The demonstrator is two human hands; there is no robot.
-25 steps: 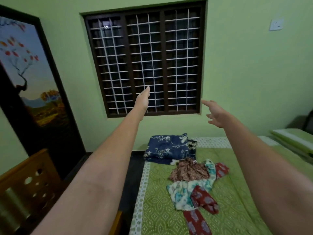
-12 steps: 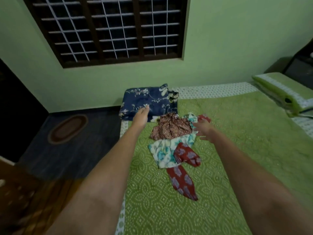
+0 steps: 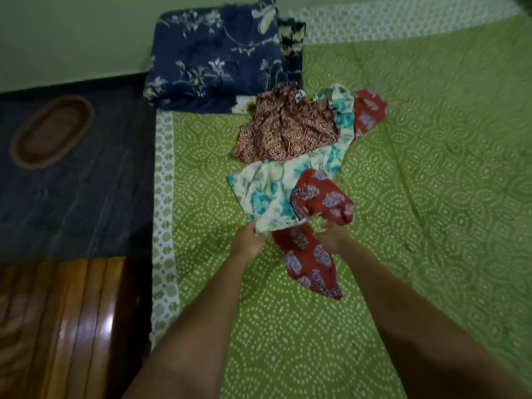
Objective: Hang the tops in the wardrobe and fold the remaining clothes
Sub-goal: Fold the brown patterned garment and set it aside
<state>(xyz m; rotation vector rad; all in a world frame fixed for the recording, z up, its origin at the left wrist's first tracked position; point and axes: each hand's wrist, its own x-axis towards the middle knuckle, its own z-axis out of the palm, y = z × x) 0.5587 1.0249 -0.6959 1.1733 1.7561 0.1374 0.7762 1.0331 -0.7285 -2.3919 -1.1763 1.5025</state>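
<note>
— Cream cotton with turquoise flowers: is that the cream floral garment on the bed?

— Yes. It lies crumpled in the middle of a small heap on the green bedspread with white dotted rings. Its near hem sits right at the left hand, whose fingers curl over that edge and grip it.

— And the right hand?

— It reaches in beside the left, touching a red cloth printed with pale blue motifs that trails toward the person. The frame is blurred there, so I cannot tell whether its fingers are clamped on the fabric or loose.

— What else is in the heap?

— A maroon garment with a fine cream pattern lies on the far part of the cream one. More red printed cloth shows at the far right of the pile.

— Beyond it?

— A folded navy blanket with white flowers sits at the bed's far corner, touching the heap. Left of the bed, an oval brown mat lies on dark floor, with polished wood nearer.
</note>
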